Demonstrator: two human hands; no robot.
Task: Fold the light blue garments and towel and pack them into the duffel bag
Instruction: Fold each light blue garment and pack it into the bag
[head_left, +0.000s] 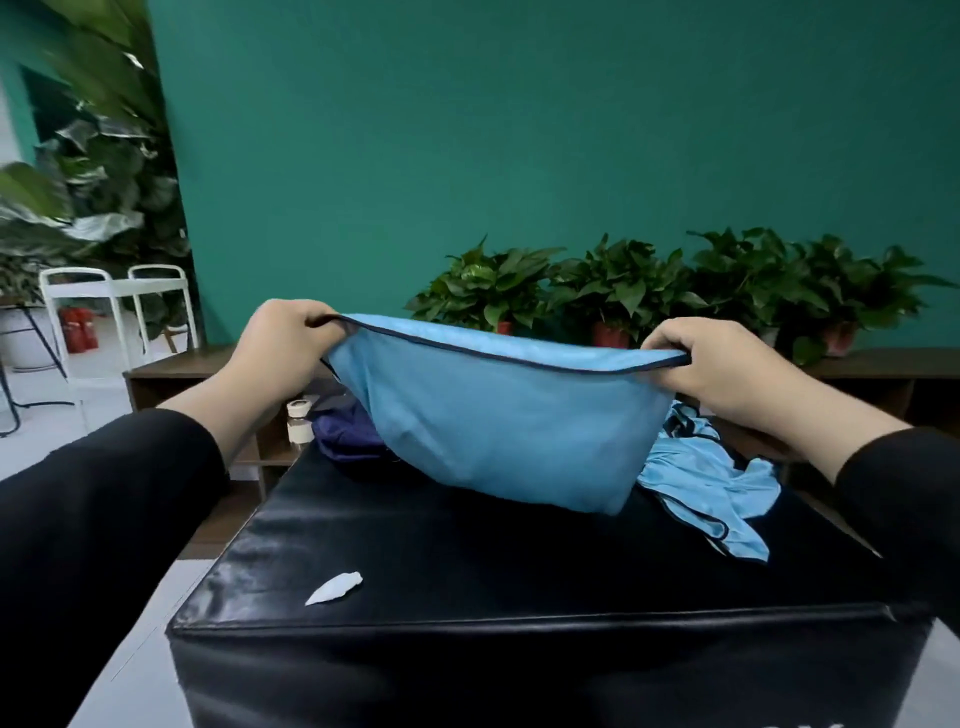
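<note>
The light blue towel (498, 421) hangs in front of much of what lies behind it: only a dark navy corner of what may be the duffel bag (345, 431) shows at 9 o'clock from the cloth, too little to tell whether it is open. A small capped bottle (300, 422) stands just beside that corner, partly hidden by the left forearm. At 4 o'clock from the towel a crumpled light blue garment (711, 488) lies on the black desk (467, 587), its far part hidden behind the right hand (722, 371). A white scrap (335, 588) lies near the desk's front left edge.

Both hands are well apart and clamped on the towel's dark-piped top hem, the left hand (283, 343) at one end, the right at the other. The hem runs from 9 to 3 o'clock, sagging slightly, and the cloth's bottom touches the desk. Potted plants (623, 291) line a low shelf at 12 o'clock.
</note>
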